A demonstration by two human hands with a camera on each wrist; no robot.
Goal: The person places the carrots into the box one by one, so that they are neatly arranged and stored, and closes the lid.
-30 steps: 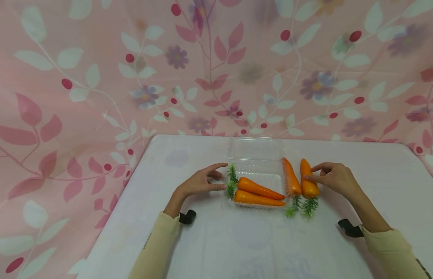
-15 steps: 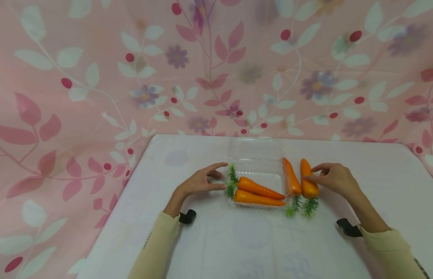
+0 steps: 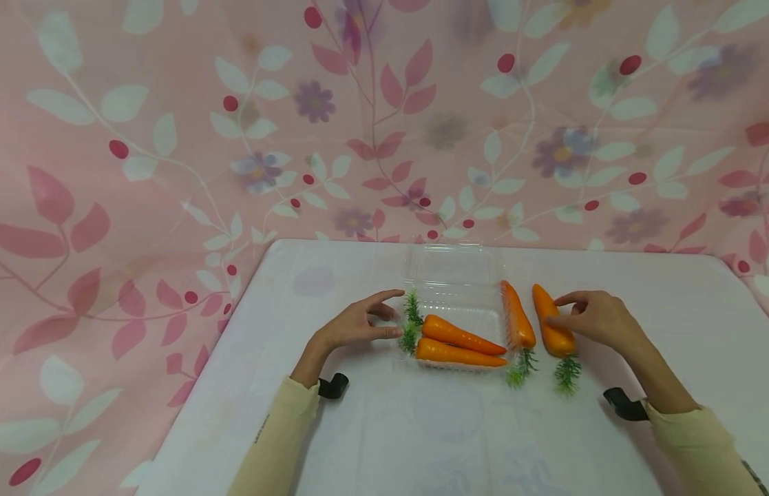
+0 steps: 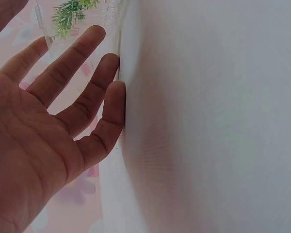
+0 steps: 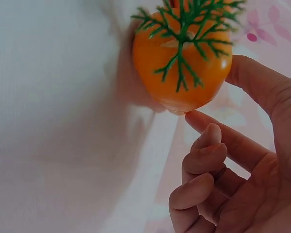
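An opened clear plastic clamshell box (image 3: 465, 300) holds two orange carrots with green tops, the upper carrot (image 3: 461, 334) and the lower carrot (image 3: 458, 353), tops to the left. Beside its left wall, my left hand (image 3: 353, 324) has its fingers loosely extended; some fingertips rest against the table in the left wrist view. Thumb and index finger of my right hand (image 3: 597, 318) pinch the outermost carrot (image 3: 553, 331), which lies tip away from me. That carrot's blunt end (image 5: 145, 63) and leafy top fill the upper right wrist view. Another carrot (image 3: 517, 313) lies against the box's right wall.
A white cloth covers the table (image 3: 446, 434). Behind it hangs a pink floral curtain (image 3: 384, 124). The box's lid (image 3: 455, 264) lies folded back toward the far edge.
The outermost carrot has turned slightly, its leafy end swinging right and toward me, away from the neighbouring carrot. My right hand has barely shifted; the left hand stays put.
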